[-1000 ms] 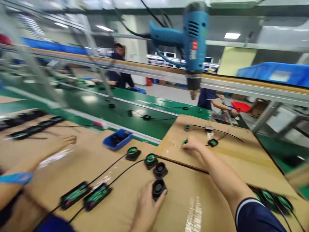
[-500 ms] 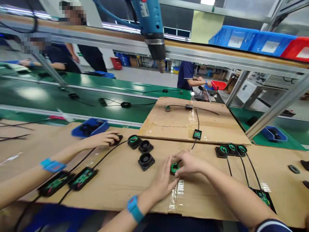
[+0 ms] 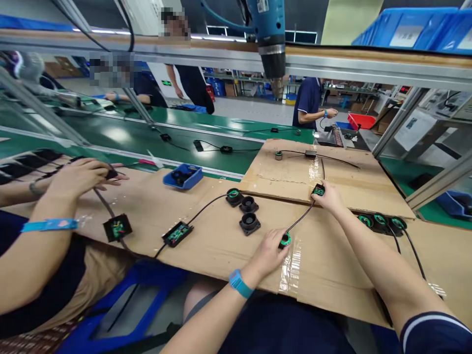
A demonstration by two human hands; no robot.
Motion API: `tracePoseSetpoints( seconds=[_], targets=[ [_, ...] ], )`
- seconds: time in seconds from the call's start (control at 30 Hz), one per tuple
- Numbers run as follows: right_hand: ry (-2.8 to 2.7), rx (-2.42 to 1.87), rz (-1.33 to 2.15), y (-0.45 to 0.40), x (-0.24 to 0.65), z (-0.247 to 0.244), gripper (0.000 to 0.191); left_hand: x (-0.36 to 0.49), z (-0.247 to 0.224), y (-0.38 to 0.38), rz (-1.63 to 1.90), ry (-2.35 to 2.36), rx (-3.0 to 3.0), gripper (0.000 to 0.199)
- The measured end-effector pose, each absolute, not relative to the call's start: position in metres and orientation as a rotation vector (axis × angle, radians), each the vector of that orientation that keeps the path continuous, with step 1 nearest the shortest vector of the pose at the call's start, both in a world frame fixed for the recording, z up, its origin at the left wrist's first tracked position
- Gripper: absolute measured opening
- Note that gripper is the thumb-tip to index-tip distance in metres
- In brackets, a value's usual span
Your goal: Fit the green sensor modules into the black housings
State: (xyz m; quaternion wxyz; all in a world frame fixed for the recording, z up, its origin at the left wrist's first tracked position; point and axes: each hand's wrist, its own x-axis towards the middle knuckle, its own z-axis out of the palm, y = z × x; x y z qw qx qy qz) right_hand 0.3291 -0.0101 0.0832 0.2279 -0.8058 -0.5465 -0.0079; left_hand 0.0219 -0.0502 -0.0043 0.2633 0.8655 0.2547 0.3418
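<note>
My left hand, a blue band on its wrist, is closed on a round part with a green circuit board, resting low over the cardboard. A black cable runs from that part up to a small open black box with a green circuit board inside. Farther forward, my right hand pinches this box at the raised cardboard's front edge. To the left of my left hand sit two black square-based round housings, and behind them another housing with a green board and cable.
Several cabled housings stand at right, partly behind my right forearm. A power drill hangs overhead. At left a co-worker's hands hold a black part, near a blue bin. A box-and-cable assembly lies on the raised cardboard.
My right hand has left the round part and moved forward to grip the small box. My left hand keeps the round part. The co-worker's hand has moved left, and the view has shifted.
</note>
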Motion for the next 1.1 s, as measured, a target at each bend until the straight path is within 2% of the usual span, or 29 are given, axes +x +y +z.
tracePoseSetpoints(
  seconds=[0.13, 0.2, 0.27, 0.43, 0.53, 0.63, 0.73, 0.9, 1.03, 1.1],
  targets=[
    [-1.375, -1.949, -0.354, -0.056, 0.305, 0.123, 0.080, 0.020, -0.003, -0.048, 1.036, 0.949, 2.330, 0.038],
    [-1.363, -1.942, -0.481, -0.096, 0.286, 0.132, 0.085, 0.020, -0.003, -0.047, 1.065, 1.110, 2.326, 0.031],
    [-1.411, -2.035, -0.532, -0.136, 0.267, 0.127, 0.082, 0.022, -0.004, -0.046, 1.060, 1.242, 2.339, 0.024],
    [-1.465, -2.603, -0.115, -0.187, 0.260, 0.081, 0.059, 0.023, -0.008, -0.040, 1.056, 1.316, 2.344, 0.025],
    [-1.503, -2.715, -0.105, -0.185, 0.270, 0.072, 0.051, 0.025, -0.013, -0.036, 1.089, 1.211, 2.357, 0.031],
    [-1.595, -2.461, -0.216, -0.166, 0.259, 0.080, 0.047, 0.026, -0.017, -0.038, 1.109, 1.168, 2.361, 0.051],
    [-1.723, -2.113, 0.049, -0.134, 0.219, 0.083, 0.050, 0.015, -0.015, -0.046, 1.094, 1.150, 2.405, 0.072],
    [-1.738, -1.860, 0.488, -0.079, 0.156, 0.056, 0.046, -0.042, -0.005, -0.049, 1.134, 1.340, 2.447, 0.070],
    [-1.691, -1.824, 0.472, -0.056, 0.143, 0.028, 0.030, -0.069, -0.004, -0.023, 1.182, 1.505, 2.191, 0.069],
    [-1.695, -1.755, 0.444, -0.054, 0.144, 0.019, 0.030, -0.066, -0.007, -0.007, 1.163, 1.442, 2.099, 0.072]
  ],
)
